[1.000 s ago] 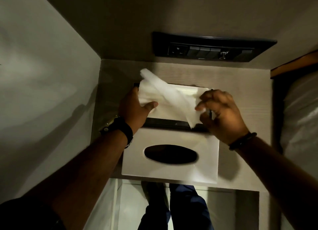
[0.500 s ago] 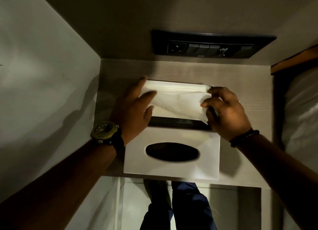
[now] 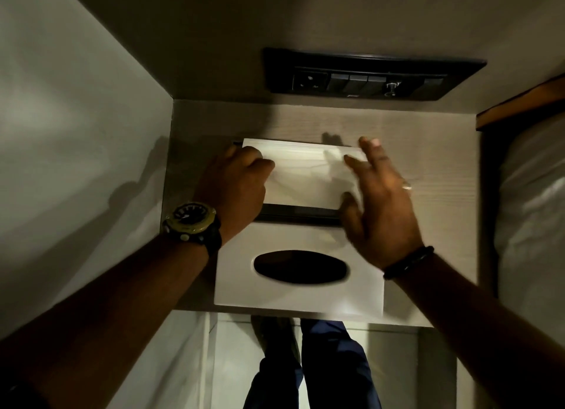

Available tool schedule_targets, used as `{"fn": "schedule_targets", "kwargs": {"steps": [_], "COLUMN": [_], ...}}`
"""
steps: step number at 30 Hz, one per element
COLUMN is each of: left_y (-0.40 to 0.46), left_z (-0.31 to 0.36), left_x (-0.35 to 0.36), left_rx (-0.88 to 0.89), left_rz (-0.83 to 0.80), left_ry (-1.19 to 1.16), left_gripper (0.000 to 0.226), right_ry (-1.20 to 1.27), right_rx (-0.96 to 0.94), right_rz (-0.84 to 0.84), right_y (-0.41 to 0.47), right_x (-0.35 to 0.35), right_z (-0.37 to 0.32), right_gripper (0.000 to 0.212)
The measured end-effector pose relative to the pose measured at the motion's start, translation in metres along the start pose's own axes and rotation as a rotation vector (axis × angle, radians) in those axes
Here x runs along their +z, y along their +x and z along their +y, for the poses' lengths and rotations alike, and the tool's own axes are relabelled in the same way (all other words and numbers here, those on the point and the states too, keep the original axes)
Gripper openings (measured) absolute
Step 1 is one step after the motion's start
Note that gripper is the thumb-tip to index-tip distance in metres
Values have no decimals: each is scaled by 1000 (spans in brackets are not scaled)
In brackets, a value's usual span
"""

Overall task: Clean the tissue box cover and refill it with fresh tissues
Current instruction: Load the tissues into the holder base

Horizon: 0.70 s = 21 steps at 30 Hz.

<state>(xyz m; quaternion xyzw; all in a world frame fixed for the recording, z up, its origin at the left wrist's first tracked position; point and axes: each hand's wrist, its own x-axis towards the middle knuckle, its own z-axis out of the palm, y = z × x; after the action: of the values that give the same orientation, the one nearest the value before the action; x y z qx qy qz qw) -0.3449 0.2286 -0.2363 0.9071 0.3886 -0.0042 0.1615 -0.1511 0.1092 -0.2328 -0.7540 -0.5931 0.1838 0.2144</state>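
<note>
With the left hand [image 3: 235, 185] curled on the tissues [image 3: 305, 176] in the dark tray [image 3: 299, 214] and the right hand [image 3: 379, 200] spread flat at their edge, the cover [image 3: 293, 295] (just beside, nearer) may snag an untucked sheet

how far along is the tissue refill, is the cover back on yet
Not yet. Done: a white tissue stack lies flat on the dark base tray. In hand: the left hand rests on the stack's left end, and the right hand, fingers spread, is at its right end. Left: the white cover, oval slot empty, sits on the shelf in front of the tray and has to go over the stack.
</note>
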Motion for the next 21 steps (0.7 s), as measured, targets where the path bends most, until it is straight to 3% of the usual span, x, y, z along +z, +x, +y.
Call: {"fn": "schedule_targets", "kwargs": {"steps": [3,5,9,15,21], "left_y": [-8,-10,-1,18,29], "left_z": [8,12,6,1,-11], "left_x": [4,12,29,39,48], "left_rx": [15,81,85,131,117], "left_rz": [41,-30,-197,-127,-186], "left_ry": [-28,12,130,202,226], "left_gripper": [44,54,84,115,120], "right_ry": [-210,-315,-448,-536,-547], "right_rx": [-87,-55,-89,-126,-151], "right_rz": [-221,-324,-333,-370,-450], "right_y": [-5,0,17,29,36], "right_x": [19,27,31,33,34], "right_z": [3,11,17,30,30], "right_gripper": [65,70,76,97,101]}}
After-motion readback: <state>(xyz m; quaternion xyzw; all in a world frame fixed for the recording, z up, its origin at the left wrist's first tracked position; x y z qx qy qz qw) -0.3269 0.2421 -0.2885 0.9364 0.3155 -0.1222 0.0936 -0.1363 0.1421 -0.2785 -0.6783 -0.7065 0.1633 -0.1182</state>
